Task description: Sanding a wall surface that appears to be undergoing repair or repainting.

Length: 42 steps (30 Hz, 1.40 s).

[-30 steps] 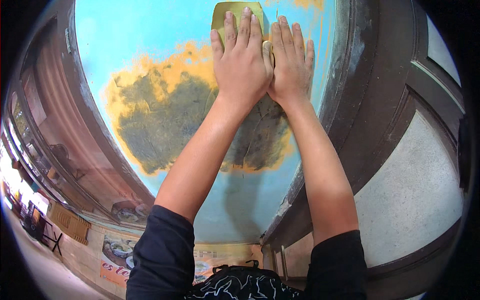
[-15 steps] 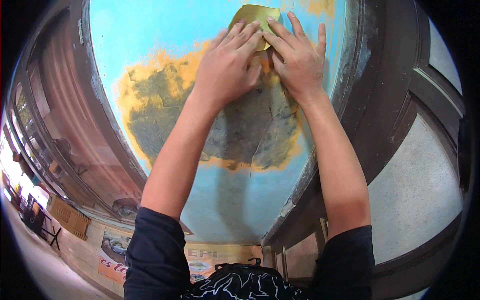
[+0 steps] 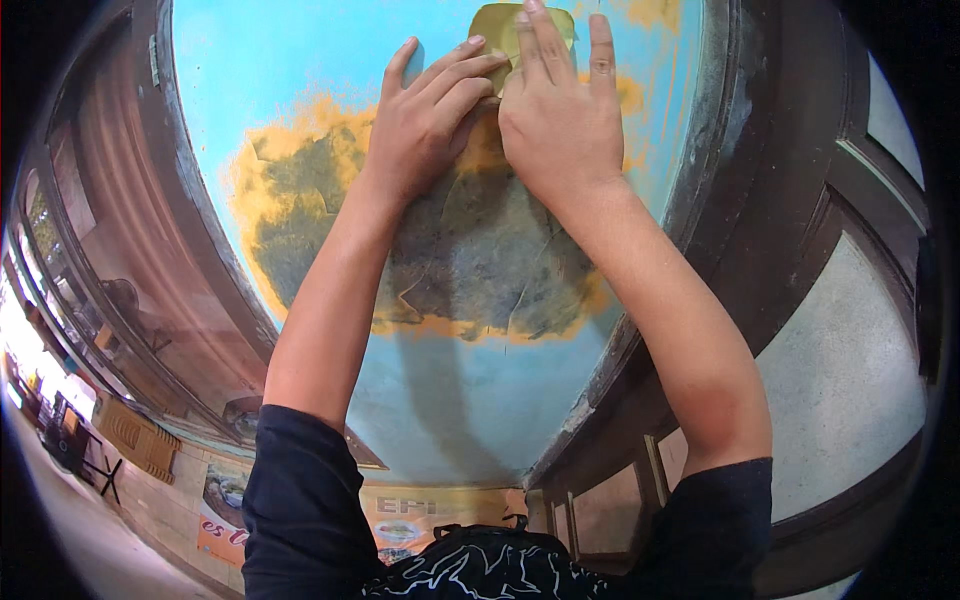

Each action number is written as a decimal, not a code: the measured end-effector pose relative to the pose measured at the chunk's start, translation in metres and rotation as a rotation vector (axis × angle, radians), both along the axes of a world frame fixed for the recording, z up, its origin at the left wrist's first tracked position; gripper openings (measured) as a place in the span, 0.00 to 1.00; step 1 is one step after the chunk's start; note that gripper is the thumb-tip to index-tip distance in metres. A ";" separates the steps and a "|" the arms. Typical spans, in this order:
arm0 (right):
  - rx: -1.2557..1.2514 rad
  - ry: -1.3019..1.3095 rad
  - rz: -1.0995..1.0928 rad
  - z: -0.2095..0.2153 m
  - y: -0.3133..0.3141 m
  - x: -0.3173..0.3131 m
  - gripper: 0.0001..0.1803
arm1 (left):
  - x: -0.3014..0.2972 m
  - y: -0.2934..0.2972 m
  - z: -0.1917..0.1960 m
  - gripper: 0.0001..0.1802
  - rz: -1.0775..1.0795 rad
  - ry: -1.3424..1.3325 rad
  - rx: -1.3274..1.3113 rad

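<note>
A yellowish sheet of sandpaper point(image 3: 497, 24) lies flat against a blue painted wall point(image 3: 280, 70) at the top of the view. My right hand point(image 3: 562, 125) presses on it with straight fingers and covers its lower right part. My left hand point(image 3: 425, 128) lies beside the right one, its fingers angled to the right, with the fingertips on the sheet's lower left edge. Below both hands the paint is worn off in a large patch point(image 3: 480, 265), dark grey in the middle and orange at its rim.
A dark wooden frame point(image 3: 775, 200) borders the blue wall on the right, with a grey rough wall point(image 3: 850, 400) beyond it. A brown wooden frame point(image 3: 130, 250) runs along the left side. A street with posters shows far below.
Both hands have slid a little to the left on the wall with the sheet under them. My left hand's fingers have turned from pointing up to pointing right.
</note>
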State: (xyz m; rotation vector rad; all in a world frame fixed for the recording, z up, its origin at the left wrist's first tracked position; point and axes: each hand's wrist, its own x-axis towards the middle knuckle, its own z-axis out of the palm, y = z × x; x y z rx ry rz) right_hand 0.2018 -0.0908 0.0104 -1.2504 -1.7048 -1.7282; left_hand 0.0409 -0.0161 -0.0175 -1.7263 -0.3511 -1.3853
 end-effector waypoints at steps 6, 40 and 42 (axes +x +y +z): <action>0.044 0.047 0.196 0.006 0.015 -0.004 0.24 | 0.003 -0.001 -0.002 0.13 -0.049 -0.047 0.050; -0.129 0.296 0.554 0.008 0.049 -0.021 0.35 | -0.011 -0.030 0.031 0.29 0.384 -0.363 -0.367; 0.074 0.210 0.593 -0.008 0.058 -0.011 0.33 | -0.005 -0.033 0.032 0.29 0.352 -0.363 -0.384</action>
